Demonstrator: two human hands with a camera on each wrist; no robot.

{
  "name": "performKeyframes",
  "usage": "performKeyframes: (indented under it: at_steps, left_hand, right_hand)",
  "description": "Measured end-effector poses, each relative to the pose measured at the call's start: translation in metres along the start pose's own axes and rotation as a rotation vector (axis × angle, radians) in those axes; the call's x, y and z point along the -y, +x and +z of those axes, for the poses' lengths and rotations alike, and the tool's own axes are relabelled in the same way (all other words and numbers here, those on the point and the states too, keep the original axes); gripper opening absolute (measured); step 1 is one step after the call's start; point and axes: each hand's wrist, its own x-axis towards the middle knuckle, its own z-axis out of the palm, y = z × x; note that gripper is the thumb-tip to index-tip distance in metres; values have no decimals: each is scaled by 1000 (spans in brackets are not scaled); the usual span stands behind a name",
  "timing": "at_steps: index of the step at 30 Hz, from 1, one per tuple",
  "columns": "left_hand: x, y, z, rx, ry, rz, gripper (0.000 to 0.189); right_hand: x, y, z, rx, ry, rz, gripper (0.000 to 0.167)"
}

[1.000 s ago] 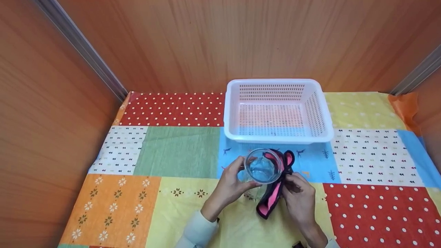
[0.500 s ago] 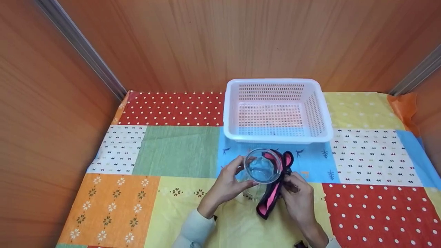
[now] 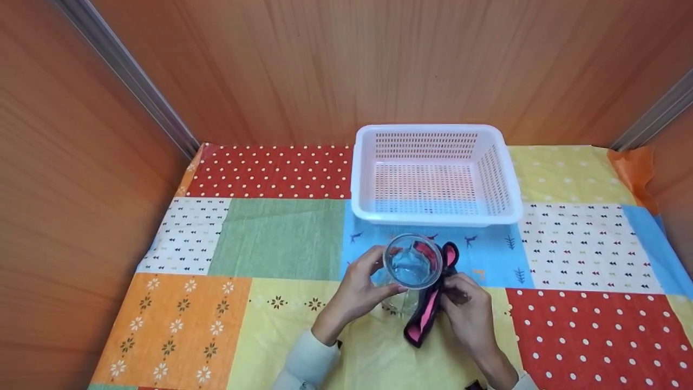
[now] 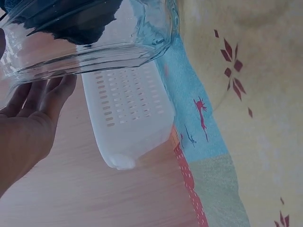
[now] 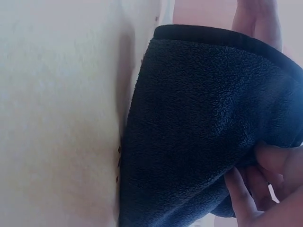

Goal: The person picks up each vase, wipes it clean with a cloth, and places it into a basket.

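Observation:
A clear glass jar (image 3: pixel 407 271) stands with its round mouth facing up, and my left hand (image 3: pixel 354 287) grips it from the left, thumb at the near side. Against or close beside its right wall is a dark fleece cloth (image 5: pixel 199 113) with a pink reverse side, folded into curls. My right hand (image 3: pixel 470 317) pinches a fold of this cloth between thumb and fingers, as the right wrist view also shows. Through the glass, part of the pink side is visible. In the left wrist view the jar (image 4: pixel 142 54) fills the top, with dark cloth behind its wall.
A white perforated plastic basket (image 3: pixel 436 218) stands just beyond the hands, near the wooden back wall (image 3: pixel 325 70). Beneath everything lies a patchwork-print tablecloth (image 3: pixel 292 238). Wooden panels also rise at the left (image 3: pixel 70 216) and right.
The cloth's far end has dropped slightly toward me, and its upper loop has narrowed. My right hand has shifted slightly left; the jar and left hand stay almost still.

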Motion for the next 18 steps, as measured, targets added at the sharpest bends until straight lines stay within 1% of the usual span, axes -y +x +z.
performKeyframes:
  at_steps: [4,7,12,18]
  left_hand:
    - [-1,-1,0,-23,1,4,60]
    - [-1,-2,1,-38,-9,-7,59]
    - [-2,-3,2,-56,-15,-23,57]
    - [-3,-2,2,-61,-41,-35,53]
  right_hand:
    - [4,1,1,-24,29,-15,21]
    - [10,3,0,-34,34,7,21]
    - [14,7,-1,-22,9,47,23]
    - [10,6,-1,-6,-9,37,24]
